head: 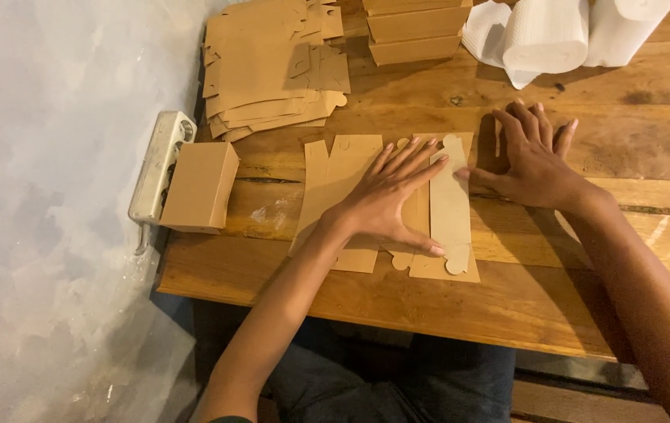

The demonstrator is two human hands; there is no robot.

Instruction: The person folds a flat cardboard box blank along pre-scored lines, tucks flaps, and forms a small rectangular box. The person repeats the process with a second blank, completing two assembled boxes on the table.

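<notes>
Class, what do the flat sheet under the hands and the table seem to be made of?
Flat sheet: apparently brown kraft cardboard, matte, with die-cut tabs and fold lines. Table: wood planks, visible grain, seams and knots, slightly glossy, possibly varnished.

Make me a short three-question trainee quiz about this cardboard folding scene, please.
1. True or false: the left hand lies flat on the unfolded cardboard blank.
2. Which lies at the table's left edge? A) paper rolls B) folded brown box C) scissors
3. Fill in: the right hand rests at the blank's ___ edge.

Key: 1 true. 2 B, the folded brown box. 3 right.
</notes>
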